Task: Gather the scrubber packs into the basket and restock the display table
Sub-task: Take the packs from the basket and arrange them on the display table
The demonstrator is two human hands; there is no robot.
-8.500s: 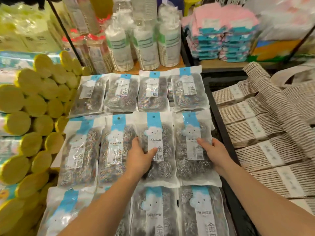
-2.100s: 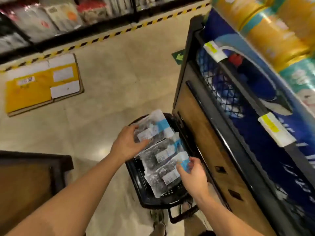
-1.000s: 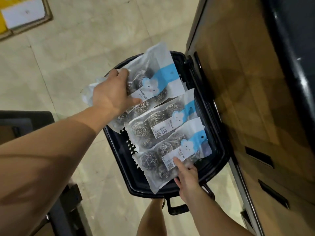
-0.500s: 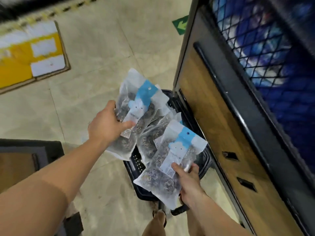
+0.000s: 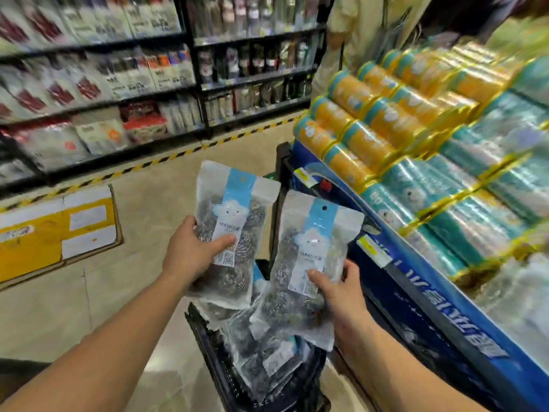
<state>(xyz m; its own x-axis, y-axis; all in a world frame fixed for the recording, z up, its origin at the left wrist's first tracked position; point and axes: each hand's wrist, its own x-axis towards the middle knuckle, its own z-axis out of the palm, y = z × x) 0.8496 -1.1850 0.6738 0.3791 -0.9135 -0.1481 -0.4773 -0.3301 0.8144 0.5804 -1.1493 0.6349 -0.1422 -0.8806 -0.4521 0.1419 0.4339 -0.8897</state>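
Observation:
My left hand point(image 5: 193, 252) grips a clear scrubber pack point(image 5: 234, 221) with a blue strip and steel scrubbers inside, held upright above the basket. My right hand point(image 5: 338, 288) grips a second such scrubber pack point(image 5: 309, 254) just to its right, tilted a little. Below both lies a black plastic basket point(image 5: 208, 346) on the floor, with more scrubber packs point(image 5: 261, 352) inside it. The display table point(image 5: 439, 307) with a blue front panel stands at the right.
Stacked yellow and teal rolls point(image 5: 416, 162) cover the display table at the right. Black shelving point(image 5: 190, 93) full of goods lines the far side of the aisle. A flat yellow carton point(image 5: 56, 230) lies on the floor at the left. A person point(image 5: 365, 25) stands at the back right.
Both hands have lifted their packs higher above the basket and turned them upright. The view has swung up from the floor to the shelves and table top.

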